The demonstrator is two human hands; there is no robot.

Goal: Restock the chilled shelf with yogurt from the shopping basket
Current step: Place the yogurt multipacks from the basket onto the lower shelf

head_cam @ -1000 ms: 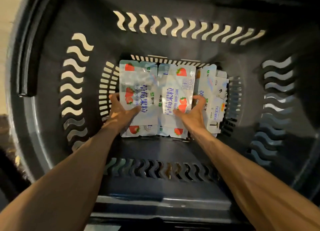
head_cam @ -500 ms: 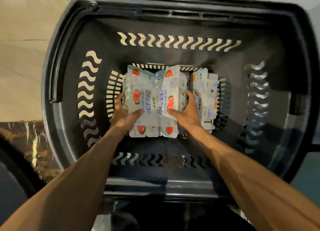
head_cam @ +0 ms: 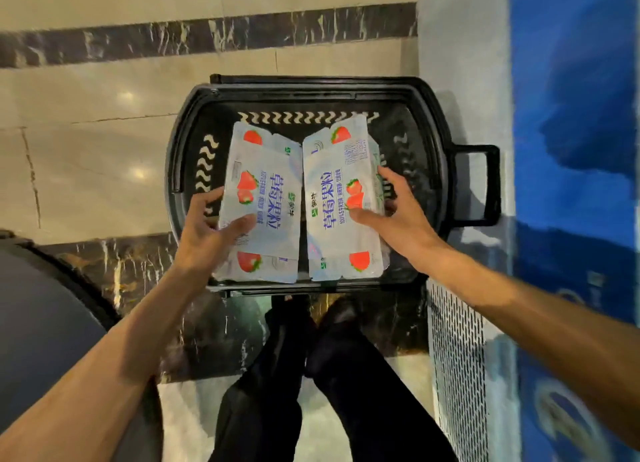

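- Head view: left yogurt multipack (head_cam: 266,191) and right yogurt multipack (head_cam: 341,202) sit side by side, touching, over the black shopping basket (head_cam: 446,143).
- Left hand (head_cam: 204,233) grasps the left pack's outer edge, thumb on top; right hand (head_cam: 398,219) clasps the other likewise.
- Packs look light, slick and bendy between cups, so they are best supported from underneath.

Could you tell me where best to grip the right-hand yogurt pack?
Its long outer edge, mid-length, from the right: the flat right-hand yogurt pack suits thumb on top, fingers round the side. The left pack lies close along its inner edge.
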